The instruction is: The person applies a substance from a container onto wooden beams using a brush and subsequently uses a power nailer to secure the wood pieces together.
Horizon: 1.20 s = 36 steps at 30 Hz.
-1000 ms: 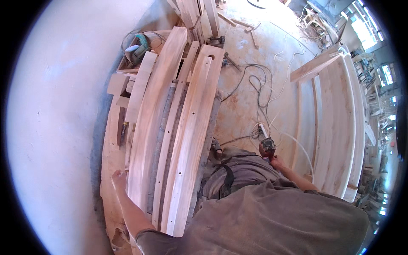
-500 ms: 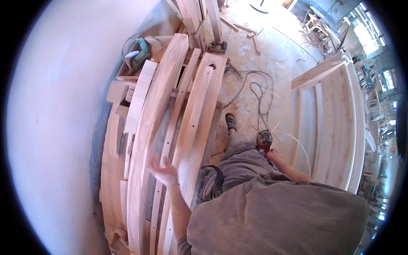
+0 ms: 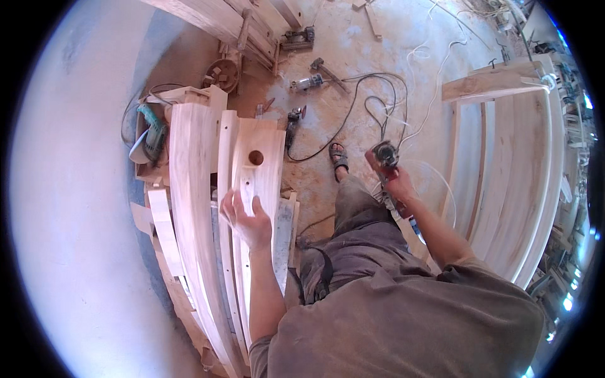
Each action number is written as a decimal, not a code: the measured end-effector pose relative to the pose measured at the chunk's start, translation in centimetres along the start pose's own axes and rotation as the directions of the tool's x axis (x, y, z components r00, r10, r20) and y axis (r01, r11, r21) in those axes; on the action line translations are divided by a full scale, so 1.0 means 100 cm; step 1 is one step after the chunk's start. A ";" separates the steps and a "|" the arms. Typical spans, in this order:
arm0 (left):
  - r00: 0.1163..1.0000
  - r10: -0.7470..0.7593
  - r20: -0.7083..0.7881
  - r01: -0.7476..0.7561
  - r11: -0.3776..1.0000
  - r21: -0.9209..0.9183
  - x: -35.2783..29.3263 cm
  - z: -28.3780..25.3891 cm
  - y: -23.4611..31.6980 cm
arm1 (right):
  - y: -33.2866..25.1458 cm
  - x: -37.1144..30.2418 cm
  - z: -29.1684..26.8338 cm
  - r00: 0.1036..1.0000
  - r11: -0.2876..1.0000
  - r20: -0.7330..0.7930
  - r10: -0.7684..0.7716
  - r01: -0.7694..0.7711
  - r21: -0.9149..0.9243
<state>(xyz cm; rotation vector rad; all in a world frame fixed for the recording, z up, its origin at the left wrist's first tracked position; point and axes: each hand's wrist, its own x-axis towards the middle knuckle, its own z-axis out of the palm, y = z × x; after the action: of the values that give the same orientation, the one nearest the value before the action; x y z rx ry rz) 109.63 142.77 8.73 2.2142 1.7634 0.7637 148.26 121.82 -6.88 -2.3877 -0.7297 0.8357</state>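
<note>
My right hand [image 3: 401, 185] is wrapped round the handle of a red nail gun [image 3: 378, 160] with a round, dark metal cap, held in front of my right thigh. On the other side, my left hand [image 3: 247, 219] is open with its fingers spread and curved. It hovers over or lightly touches a pale wooden board [image 3: 266, 142]; which of these I cannot tell. The board has one large round hole near its far end and a small hole below it. Left of it stand a narrow drilled strip [image 3: 226, 148] and a thick wooden beam [image 3: 191, 145].
A green power tool [image 3: 153, 132] rests in a box by the wall. An angle grinder [image 3: 293, 126], another power tool [image 3: 307, 83] and a hammer [image 3: 328, 72] lie on the dusty floor. Black cable [image 3: 359, 88] loops across it. A wooden frame [image 3: 513, 157] stands at right.
The view has shifted, bringing more floor tools into sight. My left hand has moved forward to the holed board's far part. My right hand has lifted the nail gun forward, away from my body.
</note>
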 end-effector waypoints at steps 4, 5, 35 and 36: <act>0.999 -0.027 0.043 0.026 0.999 0.023 0.053 0.030 0.050 | -0.095 0.075 -0.054 0.981 0.982 0.124 0.149 -0.162 0.102; 0.997 -0.056 0.047 0.056 0.998 0.020 0.063 0.038 0.055 | -0.104 0.097 -0.062 0.973 0.967 0.138 0.183 -0.203 0.155; 0.936 -0.329 -0.124 0.344 0.931 0.125 0.109 0.090 -0.006 | -0.102 0.218 -0.031 0.768 0.810 0.408 0.495 -0.236 -0.538; 0.940 -0.310 -0.140 0.331 0.927 0.173 0.113 0.093 -0.005 | -0.105 0.235 -0.017 0.738 0.784 0.425 0.524 -0.222 -0.580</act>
<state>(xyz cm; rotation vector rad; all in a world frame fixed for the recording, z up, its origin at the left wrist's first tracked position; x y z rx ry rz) 115.68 155.07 3.63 1.9453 2.2696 0.6741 161.73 143.72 -8.82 -2.8232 -0.7290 1.7971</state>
